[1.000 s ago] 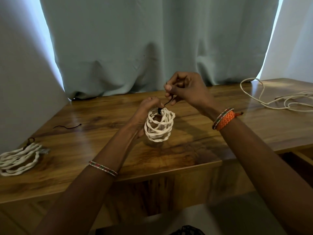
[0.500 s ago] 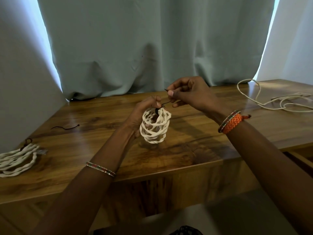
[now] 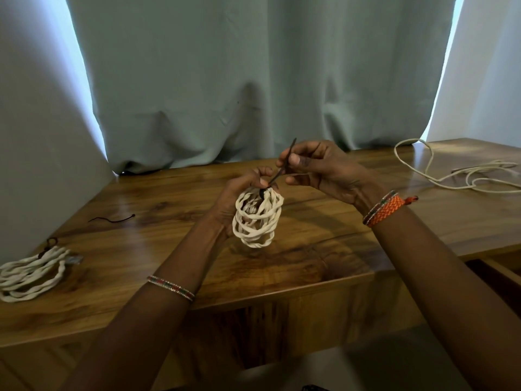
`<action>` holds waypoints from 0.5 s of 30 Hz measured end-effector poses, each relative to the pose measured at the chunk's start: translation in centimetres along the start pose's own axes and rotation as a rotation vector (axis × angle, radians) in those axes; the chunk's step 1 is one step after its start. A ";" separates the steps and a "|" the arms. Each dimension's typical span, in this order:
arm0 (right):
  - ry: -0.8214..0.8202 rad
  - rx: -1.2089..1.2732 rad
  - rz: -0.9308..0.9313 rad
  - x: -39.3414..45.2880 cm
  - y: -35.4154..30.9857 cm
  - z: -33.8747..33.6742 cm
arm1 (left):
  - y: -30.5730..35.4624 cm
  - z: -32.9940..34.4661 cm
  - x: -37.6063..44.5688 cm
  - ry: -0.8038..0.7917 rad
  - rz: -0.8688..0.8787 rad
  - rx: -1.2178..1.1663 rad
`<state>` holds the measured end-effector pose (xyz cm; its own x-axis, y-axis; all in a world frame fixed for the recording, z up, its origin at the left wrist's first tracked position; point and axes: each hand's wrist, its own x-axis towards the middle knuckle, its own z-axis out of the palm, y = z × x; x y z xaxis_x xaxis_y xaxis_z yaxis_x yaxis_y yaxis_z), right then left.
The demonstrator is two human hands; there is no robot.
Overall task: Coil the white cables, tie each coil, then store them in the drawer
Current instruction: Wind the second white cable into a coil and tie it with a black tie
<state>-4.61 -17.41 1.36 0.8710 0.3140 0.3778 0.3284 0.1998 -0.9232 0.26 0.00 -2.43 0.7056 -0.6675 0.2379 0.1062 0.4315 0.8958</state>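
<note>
We saw a glossy wooden surface set against a pale curtain. On its near left edge lay a tied coil of white cable. Farther back on the left lay a short dark tie. At the far right sprawled a loose white cable.

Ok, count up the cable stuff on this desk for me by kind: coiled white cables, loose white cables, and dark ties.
Coiled white twisted cables: 2, one held in the left hand at, one lying at the wooden desk's left edge.
Loose uncoiled white cables: 1, far right.
Thin dark ties: 3, at.
Total: 6.
</note>
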 end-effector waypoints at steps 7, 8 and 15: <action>0.049 -0.228 0.001 0.2 0.3 0.6 | -0.3 0.4 -0.1 0.019 0.043 0.199; 0.076 -0.304 -0.004 0.2 0.4 0.7 | -0.3 0.4 -0.1 0.021 0.038 0.232; 0.288 -0.547 -0.111 -0.3 0.9 1.5 | -0.5 0.3 0.0 0.038 0.041 0.254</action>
<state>-5.15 -15.89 0.53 0.8593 0.0410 0.5099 0.4960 -0.3105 -0.8109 0.03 -0.37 -2.76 0.7319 -0.6272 0.2663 -0.0992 0.2886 0.9523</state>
